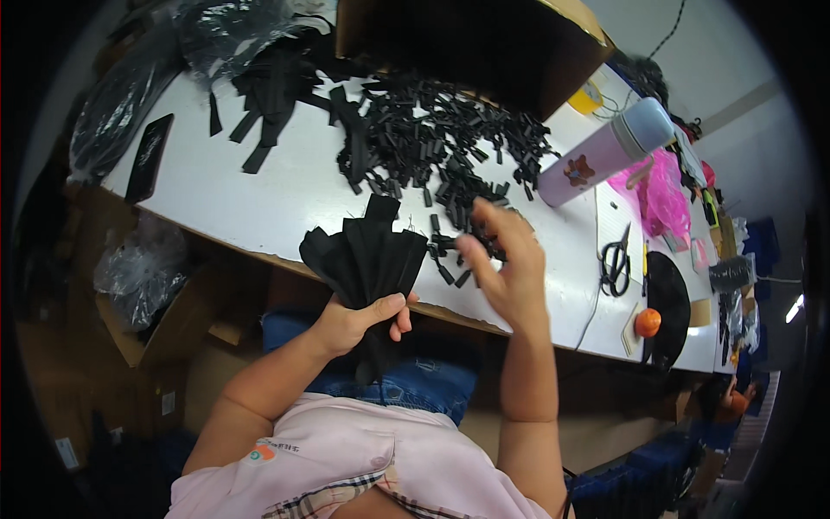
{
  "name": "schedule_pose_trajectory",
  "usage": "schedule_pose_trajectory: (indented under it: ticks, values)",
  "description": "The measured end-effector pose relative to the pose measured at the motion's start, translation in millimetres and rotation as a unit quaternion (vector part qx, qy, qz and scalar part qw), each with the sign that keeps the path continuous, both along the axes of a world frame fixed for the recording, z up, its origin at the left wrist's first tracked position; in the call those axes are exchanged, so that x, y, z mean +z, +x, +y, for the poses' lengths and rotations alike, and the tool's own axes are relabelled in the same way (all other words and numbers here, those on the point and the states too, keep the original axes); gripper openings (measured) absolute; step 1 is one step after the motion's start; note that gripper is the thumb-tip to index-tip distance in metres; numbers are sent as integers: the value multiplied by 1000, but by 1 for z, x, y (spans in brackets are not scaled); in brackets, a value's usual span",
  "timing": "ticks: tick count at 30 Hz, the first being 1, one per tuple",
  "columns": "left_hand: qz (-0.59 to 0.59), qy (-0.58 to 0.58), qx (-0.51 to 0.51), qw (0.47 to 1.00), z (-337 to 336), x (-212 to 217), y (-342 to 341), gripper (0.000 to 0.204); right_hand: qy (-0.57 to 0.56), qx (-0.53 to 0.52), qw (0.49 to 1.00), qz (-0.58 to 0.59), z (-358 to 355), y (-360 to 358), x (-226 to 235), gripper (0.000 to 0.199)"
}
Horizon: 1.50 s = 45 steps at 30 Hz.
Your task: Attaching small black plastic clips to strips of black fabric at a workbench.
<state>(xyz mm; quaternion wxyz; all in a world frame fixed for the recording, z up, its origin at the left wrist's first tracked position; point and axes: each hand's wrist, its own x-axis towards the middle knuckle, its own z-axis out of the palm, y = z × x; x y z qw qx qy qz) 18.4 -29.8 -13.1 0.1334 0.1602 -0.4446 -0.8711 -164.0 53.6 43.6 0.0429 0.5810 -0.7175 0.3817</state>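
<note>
My left hand [367, 320] is closed around a fanned bundle of black fabric strips [367, 259], just off the table's front edge. The strips spread upward from the fist, and their lower ends hang below it over my lap. Over the table's front part my right hand [510, 264] is raised with thumb and fingers apart; nothing shows between them, though the fingers are slightly blurred. Beside and beyond it lies a large heap of small black plastic pieces [415, 138], some of them scattered close to my fingertips.
A lilac bottle [596, 156] stands right of the heap, before a pink plastic bag [661, 195]. Black scissors [616, 266] and an orange round object [647, 323] lie further right. A cardboard box [562, 43] stands at the back. A phone [150, 158] and more black strips [272, 104] lie left.
</note>
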Motion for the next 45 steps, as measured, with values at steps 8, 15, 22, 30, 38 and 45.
schedule_pose_trajectory:
  ticks: [8,15,22,30,38,45]
  values:
    - [3,-86,-95,992,8,8,-3,21,-22,136,786,-602,25,40,-19,14]
    - [11,-64,-113,991,3,3,-4,20,-66,102,796,-594,29,49,-29,15]
    - [-5,60,0,998,1,9,-4,25,-278,28,760,-587,46,51,-6,17]
    - [11,-75,77,994,9,9,-9,21,-160,257,896,-326,58,43,26,14]
    - [120,62,-18,991,10,-1,-4,23,-56,83,947,-306,20,70,-18,15]
    - [12,-98,0,995,4,0,-2,16,-83,-8,996,-37,22,42,-29,29]
